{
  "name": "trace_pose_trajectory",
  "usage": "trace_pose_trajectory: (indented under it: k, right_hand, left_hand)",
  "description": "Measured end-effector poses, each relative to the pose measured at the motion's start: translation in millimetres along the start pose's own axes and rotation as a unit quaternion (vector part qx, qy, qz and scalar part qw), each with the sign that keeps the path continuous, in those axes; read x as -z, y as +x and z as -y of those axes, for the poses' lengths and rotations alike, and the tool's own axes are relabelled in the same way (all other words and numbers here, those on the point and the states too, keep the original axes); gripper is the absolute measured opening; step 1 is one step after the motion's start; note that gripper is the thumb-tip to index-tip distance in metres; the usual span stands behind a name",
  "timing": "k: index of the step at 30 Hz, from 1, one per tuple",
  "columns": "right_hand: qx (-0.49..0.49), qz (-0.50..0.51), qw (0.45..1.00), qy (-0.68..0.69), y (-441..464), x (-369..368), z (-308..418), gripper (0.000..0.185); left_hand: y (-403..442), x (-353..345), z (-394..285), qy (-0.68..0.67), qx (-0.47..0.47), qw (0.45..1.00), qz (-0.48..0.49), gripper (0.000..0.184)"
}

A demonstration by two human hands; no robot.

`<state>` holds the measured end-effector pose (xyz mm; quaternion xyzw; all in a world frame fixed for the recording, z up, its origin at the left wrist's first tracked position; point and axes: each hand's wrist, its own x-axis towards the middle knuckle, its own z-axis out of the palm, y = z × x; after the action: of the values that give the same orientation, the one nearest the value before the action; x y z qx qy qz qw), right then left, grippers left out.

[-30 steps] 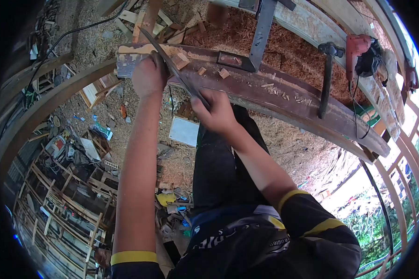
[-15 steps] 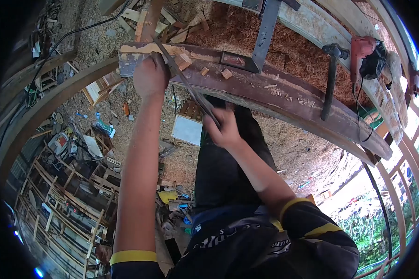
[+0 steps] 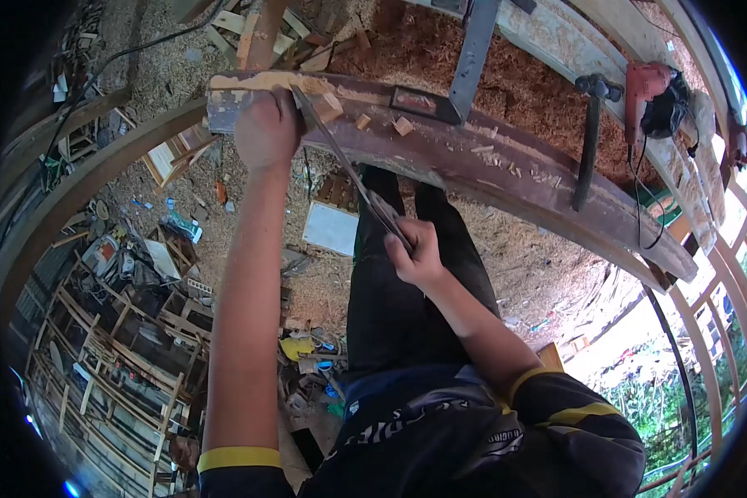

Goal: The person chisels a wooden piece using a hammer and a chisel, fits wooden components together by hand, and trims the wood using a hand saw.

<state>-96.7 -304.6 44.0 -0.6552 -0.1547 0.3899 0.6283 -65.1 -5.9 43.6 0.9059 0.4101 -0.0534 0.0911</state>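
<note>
My right hand (image 3: 417, 256) is wrapped round the handle of a handsaw (image 3: 340, 155), seen nearly edge-on. Its long, thin blade slants up and left to the beam, just right of my other hand. My left hand (image 3: 264, 133) presses down, fingers curled, on a small wooden block (image 3: 327, 107) whose right part shows beside the blade. The block rests on a curved, dark brown wooden beam (image 3: 440, 153). Where exactly the teeth meet the wood is hard to see. Small wood offcuts (image 3: 402, 126) and shavings lie on the beam.
A hammer (image 3: 589, 141) leans across the beam at right, near a red power drill (image 3: 646, 95) with a cord. A metal square (image 3: 473, 62) lies at the top. Wood scraps (image 3: 328, 58) and sawdust cover the ground. A white board (image 3: 330, 227) lies below the beam.
My right hand has drawn the handsaw back, down and slightly right, toward my body. My left hand stays on the block with hardly any shift.
</note>
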Motion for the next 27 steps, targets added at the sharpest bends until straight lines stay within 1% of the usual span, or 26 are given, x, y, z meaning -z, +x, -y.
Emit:
trace_pose_trajectory:
  k: [2, 4, 7, 8, 10, 11, 13, 14, 16, 19, 20, 23, 24, 26, 27]
  right_hand:
    - [-0.042, -0.002, 0.999, 0.01, 27.2, -15.8, 19.0, 0.029]
    - [-0.06, -0.011, 0.998, -0.005, 84.3, -31.2, 42.1, 0.033]
    - [-0.066, -0.021, 0.996, 0.053, 67.0, -34.0, 24.1, 0.032]
    - [-0.037, -0.011, 0.999, 0.013, 37.2, -25.1, 12.1, 0.032]
    - [0.028, -0.019, 0.999, -0.006, -7.2, -5.8, -7.7, 0.029]
    - [0.025, -0.02, 0.999, -0.012, -0.9, -5.8, -4.5, 0.03]
    - [0.011, -0.028, 0.999, -0.021, 15.6, -18.2, 17.7, 0.032]
    - [-0.067, -0.012, 0.998, 0.002, 39.4, -27.2, 27.5, 0.033]
    - [-0.096, -0.028, 0.995, 0.026, 92.9, -43.3, 31.2, 0.034]
    - [-0.023, -0.052, 0.998, -0.006, 77.2, -39.0, 25.2, 0.034]
    - [-0.008, -0.022, 0.999, -0.022, 52.1, -28.0, 5.0, 0.034]
    - [0.032, 0.004, 0.999, -0.016, 2.1, -1.2, -12.4, 0.034]
    - [0.011, 0.004, 1.0, -0.019, 4.6, -6.3, -4.7, 0.035]
    - [-0.021, 0.001, 0.999, -0.032, 39.4, -17.3, 25.7, 0.037]
    - [-0.03, 0.0, 0.999, -0.025, 61.6, -22.3, 31.0, 0.038]
  left_hand:
    - [0.6, -3.0, 5.3, 0.015, -0.027, 1.0, 0.001, 0.05]
    - [2.3, -2.0, 3.7, 0.013, 0.004, 1.0, 0.0, 0.05]
    - [-0.7, 2.2, -2.0, 0.015, 0.033, 0.999, 0.005, 0.051]
    - [0.4, 3.6, -3.0, 0.015, 0.043, 0.999, 0.004, 0.052]
    - [1.9, -1.3, 4.3, 0.031, 0.0, 0.999, -0.014, 0.053]
    - [1.0, -4.8, 7.1, 0.039, -0.02, 0.999, -0.022, 0.053]
    - [0.7, -4.1, 5.7, 0.019, -0.019, 1.0, 0.006, 0.053]
    - [1.8, -1.9, 5.2, 0.01, -0.015, 1.0, 0.015, 0.052]
    - [4.8, 1.5, 3.0, 0.006, 0.023, 1.0, 0.016, 0.052]
    - [5.2, 2.4, -1.2, -0.008, 0.054, 0.998, 0.024, 0.052]
    - [2.6, 1.8, -0.1, -0.013, 0.066, 0.997, 0.026, 0.053]
    - [-1.7, -3.3, 5.1, 0.053, -0.085, 0.994, -0.035, 0.05]
    - [-4.5, -1.2, 4.5, 0.049, -0.055, 0.997, -0.009, 0.051]
    - [1.4, 5.9, -4.4, 0.035, 0.003, 0.999, 0.034, 0.051]
    - [1.9, 3.9, -2.5, 0.029, 0.009, 0.999, 0.025, 0.051]
